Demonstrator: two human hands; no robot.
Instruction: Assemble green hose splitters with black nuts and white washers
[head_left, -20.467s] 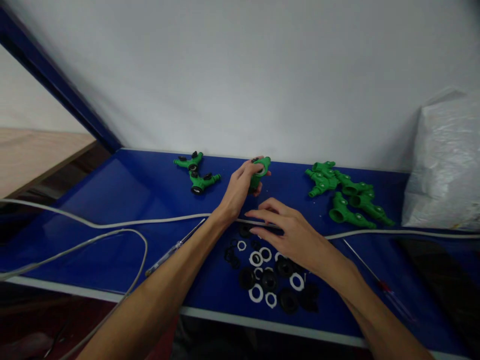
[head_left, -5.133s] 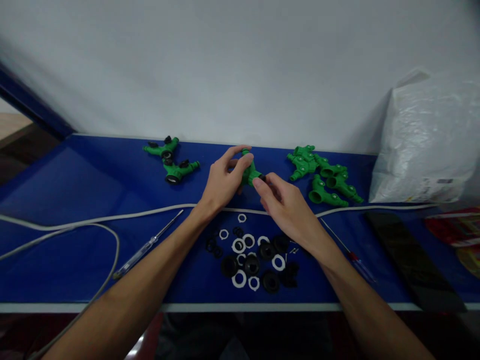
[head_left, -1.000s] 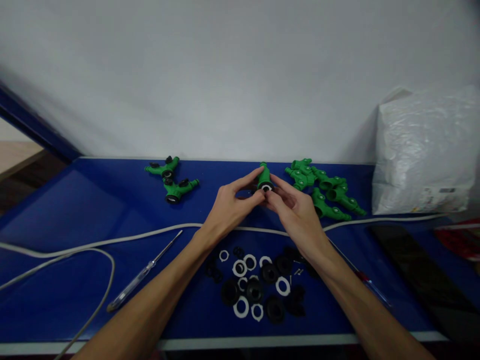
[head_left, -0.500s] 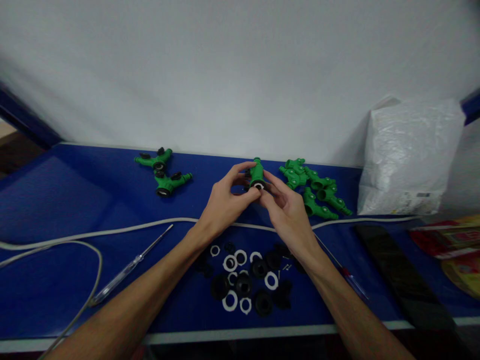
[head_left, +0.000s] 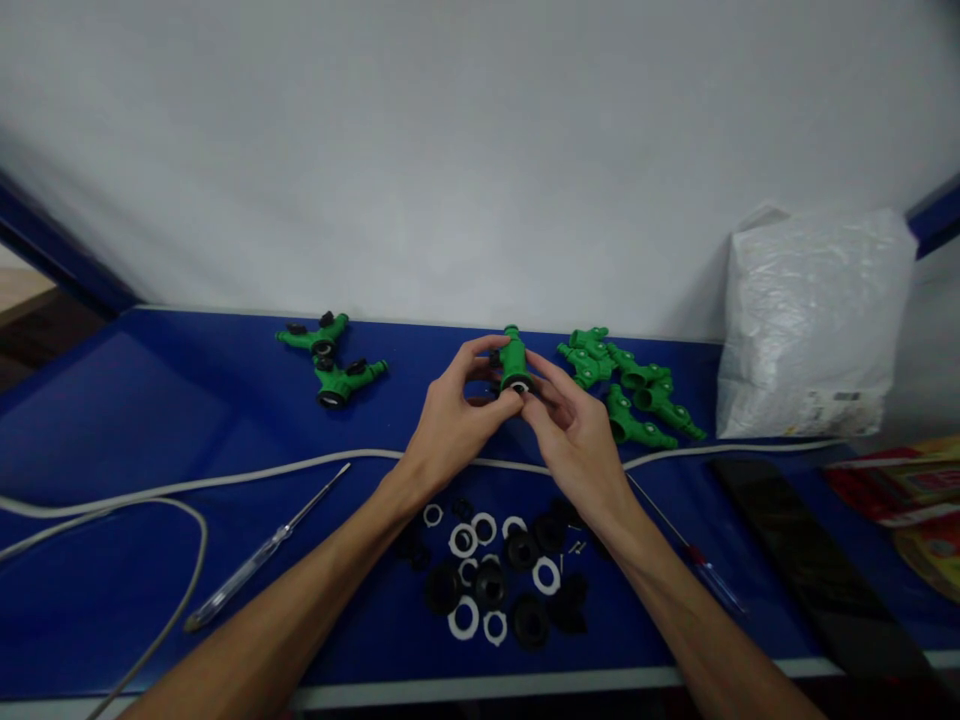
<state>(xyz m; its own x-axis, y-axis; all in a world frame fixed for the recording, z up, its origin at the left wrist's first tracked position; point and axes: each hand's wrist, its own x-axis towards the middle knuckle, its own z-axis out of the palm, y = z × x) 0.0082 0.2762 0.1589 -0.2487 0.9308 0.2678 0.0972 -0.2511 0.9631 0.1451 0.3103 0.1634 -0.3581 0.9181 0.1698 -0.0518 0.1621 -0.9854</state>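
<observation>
Between both hands is a green Y-shaped hose splitter [head_left: 514, 358] with a black collar and a white ring at its near end. My left hand [head_left: 469, 405] grips it from the left, thumb at the ring end. On the other side my right hand [head_left: 564, 410] closes round it, its thumb meeting the left one at the collar. Just in front of the wrists lie white rings [head_left: 463, 617] and black round collars [head_left: 491, 583], several of each. Green splitter bodies [head_left: 637, 420] are piled to the right of my right hand.
Two splitters with black valve knobs [head_left: 349, 380] lie at the back left. A clear-handled screwdriver [head_left: 262, 555] rests left, a red-collared one [head_left: 697, 560] right. A white cable [head_left: 247, 480] crosses the blue table [head_left: 247, 400]. At right are a white plastic package [head_left: 814, 330] and a dark flat object [head_left: 795, 550].
The view has shifted slightly, so the table contents sit a little lower. Both hands still hold the splitter in nearly the same grip.
</observation>
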